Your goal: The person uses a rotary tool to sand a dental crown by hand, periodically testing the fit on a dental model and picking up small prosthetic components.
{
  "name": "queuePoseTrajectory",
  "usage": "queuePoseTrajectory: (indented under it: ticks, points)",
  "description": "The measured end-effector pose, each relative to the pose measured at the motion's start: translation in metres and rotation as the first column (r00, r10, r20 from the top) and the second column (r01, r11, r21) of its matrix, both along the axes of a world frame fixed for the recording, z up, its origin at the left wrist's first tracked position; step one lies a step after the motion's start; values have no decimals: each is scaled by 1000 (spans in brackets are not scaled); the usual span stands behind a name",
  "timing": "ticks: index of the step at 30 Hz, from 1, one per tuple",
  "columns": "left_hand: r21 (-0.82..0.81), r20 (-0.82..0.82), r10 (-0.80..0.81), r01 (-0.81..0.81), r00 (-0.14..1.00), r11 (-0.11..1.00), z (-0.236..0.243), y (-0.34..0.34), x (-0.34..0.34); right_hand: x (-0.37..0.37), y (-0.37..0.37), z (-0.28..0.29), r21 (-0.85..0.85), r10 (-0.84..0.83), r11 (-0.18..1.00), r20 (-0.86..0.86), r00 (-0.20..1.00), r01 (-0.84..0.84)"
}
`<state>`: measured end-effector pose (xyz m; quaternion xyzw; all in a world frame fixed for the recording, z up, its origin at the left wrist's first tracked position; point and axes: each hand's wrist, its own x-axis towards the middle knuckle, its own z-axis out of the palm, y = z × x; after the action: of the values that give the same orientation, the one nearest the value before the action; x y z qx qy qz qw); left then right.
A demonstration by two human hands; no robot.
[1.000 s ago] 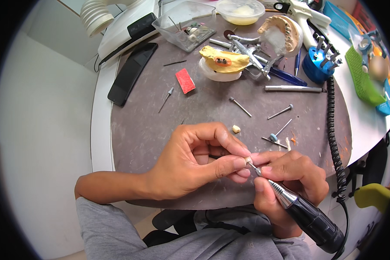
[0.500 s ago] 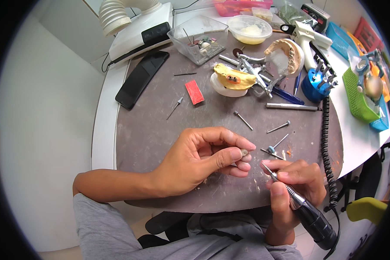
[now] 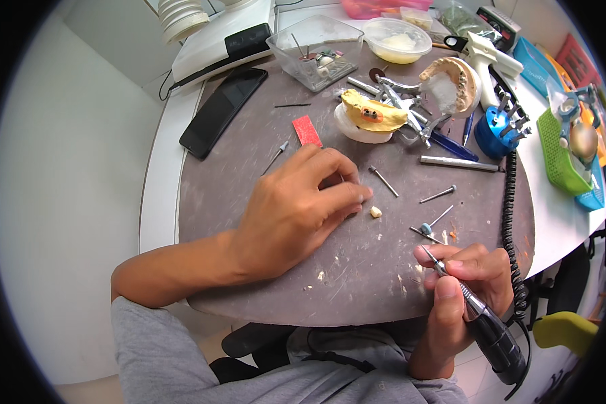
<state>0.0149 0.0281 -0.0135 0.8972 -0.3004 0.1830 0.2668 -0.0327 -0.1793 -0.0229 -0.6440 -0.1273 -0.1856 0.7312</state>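
Observation:
My left hand (image 3: 303, 209) is curled low over the mat, thumb and fingertips drawn together; what they hold, if anything, I cannot make out. Just right of its fingertips lies a small cream tooth-like piece (image 3: 376, 212). My right hand (image 3: 471, 276) grips a black-and-silver rotary handpiece (image 3: 495, 343) with a thin steel tip pointing up-left. Loose burs (image 3: 438, 193) lie nearby. Above my left hand is a red rectangular block (image 3: 307, 129); beyond it, a yellow dental cast (image 3: 377, 109) on a white base is in a metal articulator, beside a beige upper cast (image 3: 451, 86).
A phone (image 3: 222, 111) lies at the left, near a white machine with a ribbed hose (image 3: 182, 23). At the back stand a clear box (image 3: 316, 50) and round container (image 3: 397, 40). Right are a blue bur holder (image 3: 495, 135), coiled cord (image 3: 510, 209) and green basket (image 3: 562, 151).
My left hand has moved up and away from the handpiece, turning back-up over the mat near the burs. My right hand with the handpiece has shifted slightly right.

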Motion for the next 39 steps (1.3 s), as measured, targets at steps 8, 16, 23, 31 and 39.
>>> queuePoseTrajectory:
  ticks: [8, 16, 23, 31, 39]
  points:
    - [-80, 45, 84, -80, 995, 994, 22, 7, -6, 1, -4, -1, 27, 23, 999, 11, 1000, -23]
    - [-59, 65, 62, -58, 996, 997, 13, 5, -5, 1, -2, 0, -3, 10, 1000, 4, 1000, -10]
    - [-70, 80, 60, -54, 995, 996, 9, 0, -5, 2, -6, -3, 63, 50, 997, 15, 999, -51]
    - [-33, -108, -26, 22, 994, 999, 2, 4, 3, 2, 1, 5, 23, 10, 1000, -62, 998, -9]
    - [-541, -708, -237, -296, 665, 787, 16, 1, -2, 1, 2, 6, 25, -9, 1000, -83, 996, 11]
